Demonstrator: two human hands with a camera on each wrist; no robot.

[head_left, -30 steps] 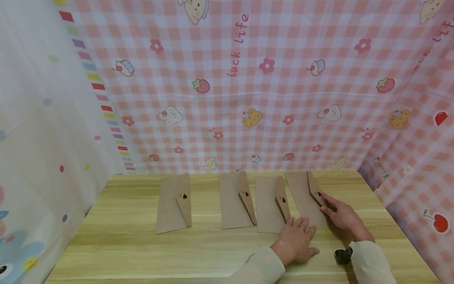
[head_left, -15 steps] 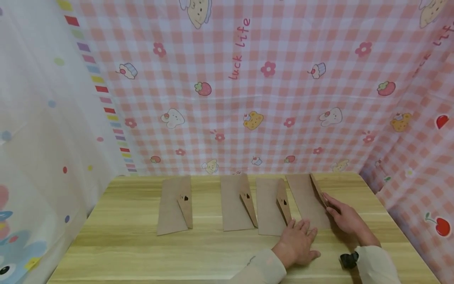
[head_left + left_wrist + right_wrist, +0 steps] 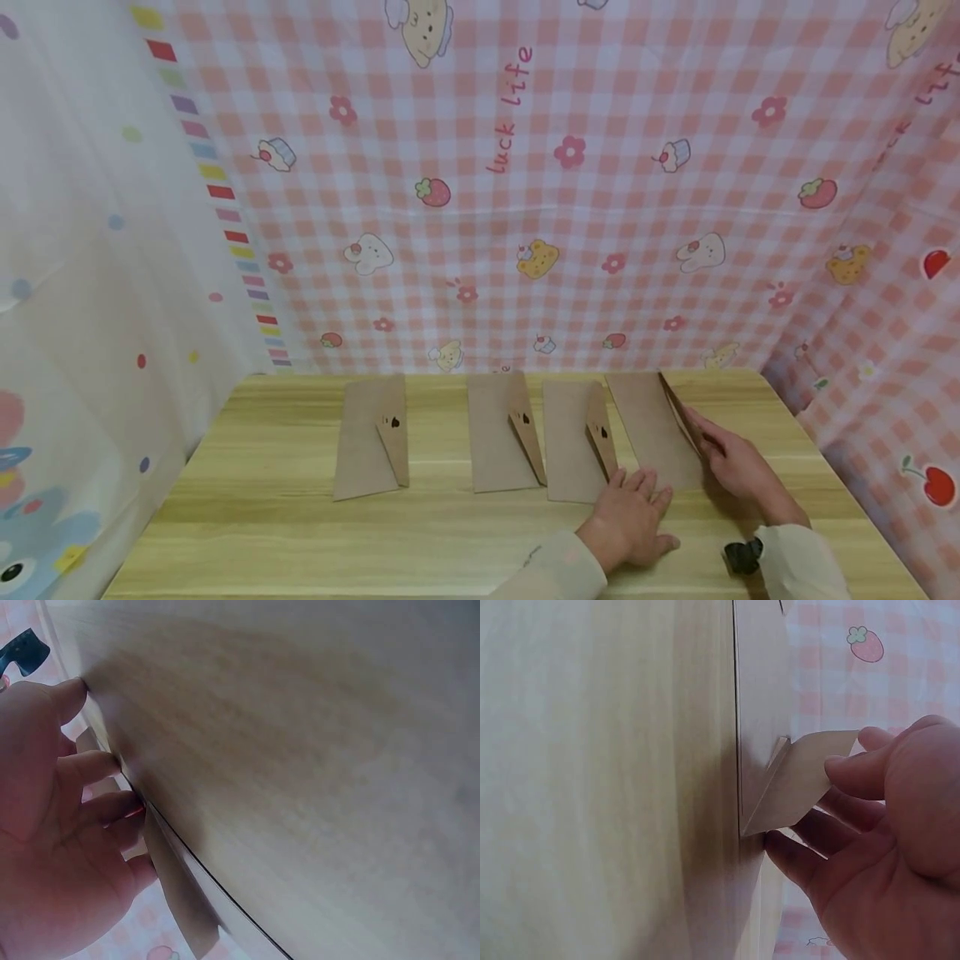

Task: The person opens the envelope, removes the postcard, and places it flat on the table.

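Several brown paper envelopes lie on the wooden table with their flaps on the right side. At the far right, my right hand pinches the raised flap of the rightmost envelope. In the right wrist view, thumb and fingers sit on either side of that flap. My left hand rests on the table, fingers spread and straight, over the near end of the rightmost envelope and by the corner of its neighbour envelope. In the left wrist view, the left fingertips press down along the table surface.
Farther left lie another envelope and the leftmost envelope, both with partly lifted flaps bearing a small dark heart. A black device is at the right wrist. A pink checked cloth hangs behind the wooden table.
My right hand has moved slightly right, swinging the rightmost envelope's flap up and outward, so its heart print no longer shows. The left hand stays in place while the head view shifts slightly.
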